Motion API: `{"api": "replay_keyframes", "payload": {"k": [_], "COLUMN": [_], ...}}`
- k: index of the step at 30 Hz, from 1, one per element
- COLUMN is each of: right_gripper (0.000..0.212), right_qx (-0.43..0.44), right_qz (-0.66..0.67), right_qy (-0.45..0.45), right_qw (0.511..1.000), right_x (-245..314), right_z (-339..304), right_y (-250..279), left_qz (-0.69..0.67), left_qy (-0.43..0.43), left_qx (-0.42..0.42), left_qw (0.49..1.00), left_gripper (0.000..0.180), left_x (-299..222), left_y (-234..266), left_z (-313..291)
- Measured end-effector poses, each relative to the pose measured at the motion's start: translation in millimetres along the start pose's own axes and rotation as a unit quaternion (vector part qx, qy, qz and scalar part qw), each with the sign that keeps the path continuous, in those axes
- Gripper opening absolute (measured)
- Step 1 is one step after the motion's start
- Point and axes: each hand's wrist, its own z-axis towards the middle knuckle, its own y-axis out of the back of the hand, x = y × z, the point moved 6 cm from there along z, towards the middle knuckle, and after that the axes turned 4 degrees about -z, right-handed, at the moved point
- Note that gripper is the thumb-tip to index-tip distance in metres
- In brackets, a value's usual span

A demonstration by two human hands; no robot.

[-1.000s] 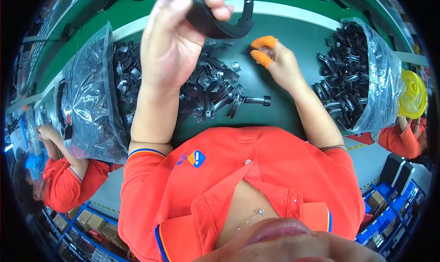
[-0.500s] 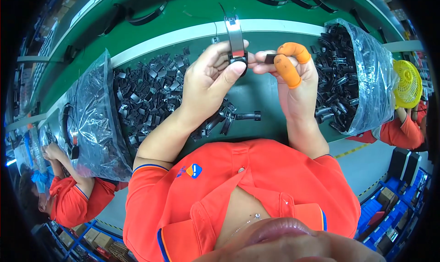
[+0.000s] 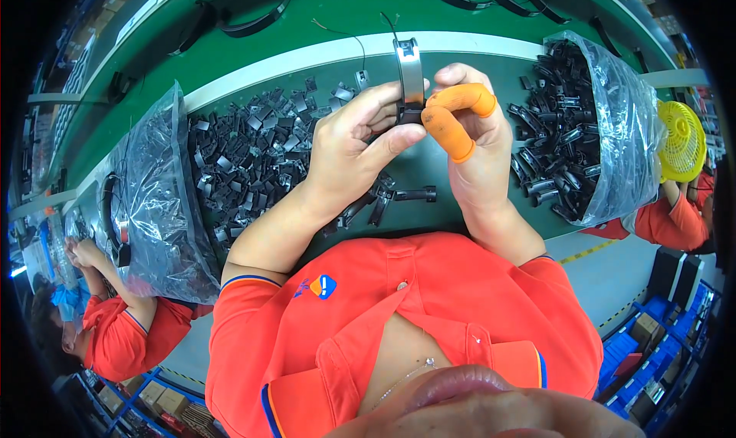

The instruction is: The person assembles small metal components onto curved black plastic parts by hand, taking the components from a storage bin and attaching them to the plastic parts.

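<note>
My left hand (image 3: 345,143) is closed around the lower part of a headphone headband (image 3: 412,77), a curved dark band with a shiny inner face, held upright with a thin wire at its top. My right hand (image 3: 484,158), with orange finger cots (image 3: 452,131) on the thumb and index finger, pinches at the band's lower end, where its fingertips meet those of the left. The small black plate it holds is mostly hidden behind the cots. Below the hands, several black plastic parts (image 3: 414,194) lie on the green table.
A heap of small black plates (image 3: 253,146) lies left, beside a clear plastic bag (image 3: 157,200). To the right, another bag (image 3: 625,139) spills black parts (image 3: 556,131). Curved headbands (image 3: 253,25) rest on the green surface beyond a white rail (image 3: 307,60). Co-workers sit on both sides.
My right hand has moved left, bringing the small black plate from beside the headband to its lower end. The headband has shifted slightly right and down in my left hand.
</note>
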Motion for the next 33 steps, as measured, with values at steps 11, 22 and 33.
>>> {"api": "replay_keyframes", "payload": {"k": [11,22,33], "right_gripper": [0.028,0.024,0.024], "right_qx": [0.091,0.062,0.017], "right_qz": [0.012,-0.073,-0.034], "right_qy": [-0.086,0.038,-0.008], "right_qw": [0.992,0.995,0.999], "right_x": [-0.2,12.2,5.7], "right_z": [6.7,-5.5,-14.5], "right_y": [-6.3,-11.0,-7.2], "left_qz": [0.097,-0.039,0.181], "left_qy": [0.004,-0.012,-0.088], "left_qx": [0.062,0.019,0.044], "left_qw": [0.993,0.999,0.978], "left_gripper": [0.035,0.026,0.032], "left_x": [12.8,13.5,14.3], "left_y": [-9.5,-19.4,-14.6], "left_z": [-8.3,-18.7,-15.4]}}
